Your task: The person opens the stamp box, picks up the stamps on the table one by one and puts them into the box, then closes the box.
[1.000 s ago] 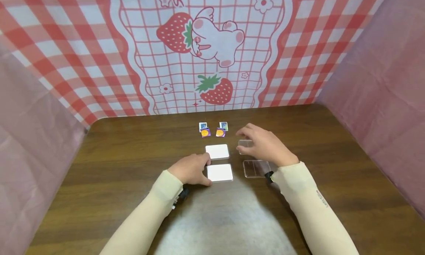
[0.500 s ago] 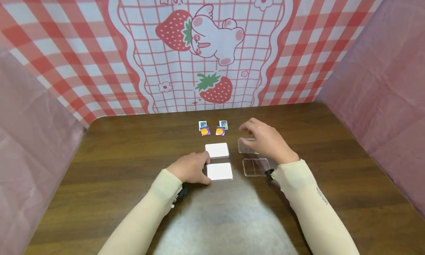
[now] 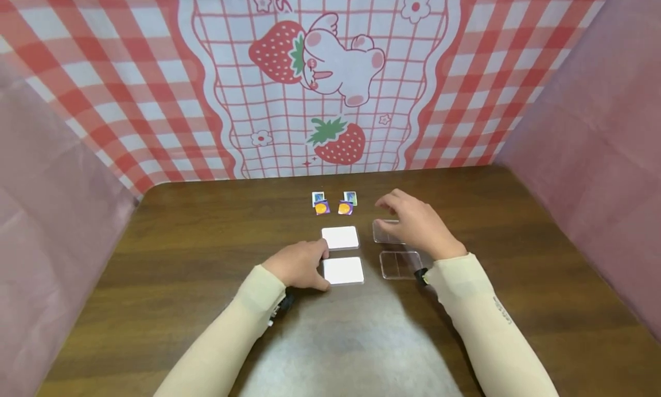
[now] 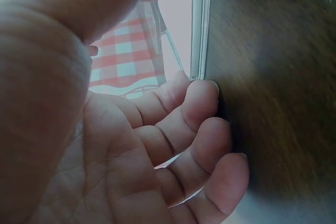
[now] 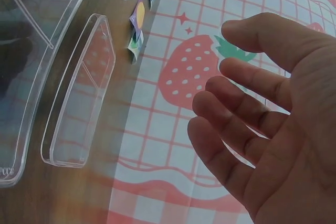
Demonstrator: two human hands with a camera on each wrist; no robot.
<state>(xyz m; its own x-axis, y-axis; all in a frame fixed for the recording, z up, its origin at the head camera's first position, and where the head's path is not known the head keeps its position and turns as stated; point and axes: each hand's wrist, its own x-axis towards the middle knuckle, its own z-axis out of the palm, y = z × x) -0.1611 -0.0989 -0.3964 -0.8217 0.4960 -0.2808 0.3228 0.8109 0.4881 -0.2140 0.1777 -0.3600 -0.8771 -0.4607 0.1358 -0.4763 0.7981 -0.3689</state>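
My left hand (image 3: 299, 265) rests at the left end of the nearer white-filled clear case (image 3: 343, 271). Its thumb and loosely bent fingers lie on either side of that end, and the case edge (image 4: 200, 30) shows between them in the left wrist view. Just beyond lies a second white-filled case (image 3: 339, 237). Over the farther clear plastic lid (image 3: 381, 233) hovers my right hand (image 3: 420, 225), relaxed and holding nothing; it partly hides this lid. A nearer clear lid (image 3: 397, 265), with a line across its middle, lies below the right wrist.
Small picture pieces with orange and purple printing (image 3: 322, 207) form two overlapping groups (image 3: 345, 207) toward the back. A strawberry-patterned cloth (image 3: 330, 98) hangs behind the wooden table (image 3: 206, 230), and pink curtains (image 3: 583, 98) flank it.
The head view shifts slightly. My right hand has moved a little to the right over the farther lid. The left hand and the cases stay in place.
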